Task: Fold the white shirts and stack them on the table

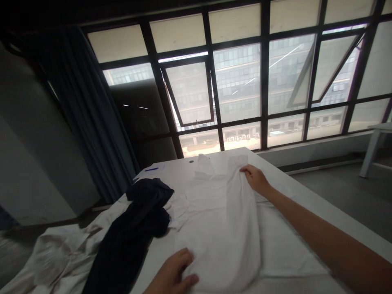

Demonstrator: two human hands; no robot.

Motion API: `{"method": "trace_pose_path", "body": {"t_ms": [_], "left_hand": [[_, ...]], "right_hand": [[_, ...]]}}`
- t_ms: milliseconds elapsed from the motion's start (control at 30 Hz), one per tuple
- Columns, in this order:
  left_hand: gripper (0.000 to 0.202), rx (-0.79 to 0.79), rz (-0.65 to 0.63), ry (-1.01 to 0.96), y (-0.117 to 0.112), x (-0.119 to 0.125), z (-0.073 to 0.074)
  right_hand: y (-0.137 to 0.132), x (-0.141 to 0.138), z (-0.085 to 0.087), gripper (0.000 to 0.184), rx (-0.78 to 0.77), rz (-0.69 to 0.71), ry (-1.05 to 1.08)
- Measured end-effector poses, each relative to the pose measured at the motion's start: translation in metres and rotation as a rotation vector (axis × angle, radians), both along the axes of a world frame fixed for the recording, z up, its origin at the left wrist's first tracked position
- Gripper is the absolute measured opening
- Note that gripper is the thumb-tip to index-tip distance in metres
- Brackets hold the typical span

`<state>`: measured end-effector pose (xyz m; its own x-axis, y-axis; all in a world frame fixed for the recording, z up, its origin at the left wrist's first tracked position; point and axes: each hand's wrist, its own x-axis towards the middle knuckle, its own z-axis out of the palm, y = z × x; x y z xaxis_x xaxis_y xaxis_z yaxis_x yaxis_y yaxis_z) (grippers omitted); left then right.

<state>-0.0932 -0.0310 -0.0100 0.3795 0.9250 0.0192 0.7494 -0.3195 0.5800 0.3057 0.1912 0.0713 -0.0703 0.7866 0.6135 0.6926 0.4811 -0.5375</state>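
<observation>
A white garment that looks like a shirt (211, 228) lies spread lengthwise on the white table (321, 220), its far end toward the window. At the garment's far right part, my right hand (256, 179) pinches the cloth between thumb and fingers. Close to its near left edge is my left hand (176, 271), with thumb and curved fingers apart and no cloth visibly gripped. More white cloth (288, 245) lies flat beneath and to the right of the garment, under my right forearm.
Dark navy clothing (131, 228) lies heaped along the table's left side, beside crumpled off-white cloth (58, 253). A blue pen (151, 169) rests at the far left corner. Behind are a dark blue curtain (88, 110) and framed windows (239, 85); another table (372, 147) stands at right.
</observation>
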Motion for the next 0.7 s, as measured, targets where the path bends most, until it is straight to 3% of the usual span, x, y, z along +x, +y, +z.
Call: {"method": "trace_pose_path", "body": {"t_ms": [133,200,300,500,600,700], "left_hand": [[0.043,0.045,0.196,-0.002,0.005,-0.002,-0.012],[0.041,0.066,0.294,-0.023,0.008,-0.002,-0.016],[0.046,0.078,0.338,-0.012,0.012,-0.002,-0.019],[0.039,0.121,0.300,0.079,0.015,-0.003,-0.016],[0.036,0.128,0.312,0.057,0.017,-0.002,-0.014],[0.035,0.141,0.310,0.020,0.019,-0.001,-0.014]], "right_hand": [[0.040,0.010,0.009,0.044,-0.133,-0.269,0.046],[0.047,0.017,0.001,0.042,-0.216,-0.314,0.022],[0.037,0.019,-0.025,0.038,-0.338,-0.339,-0.053],[-0.031,-0.013,-0.078,0.031,-0.378,-0.219,-0.214],[-0.084,-0.027,-0.086,0.014,-0.343,0.035,-0.330],[-0.145,-0.034,-0.083,0.013,-0.410,0.226,-0.372]]}}
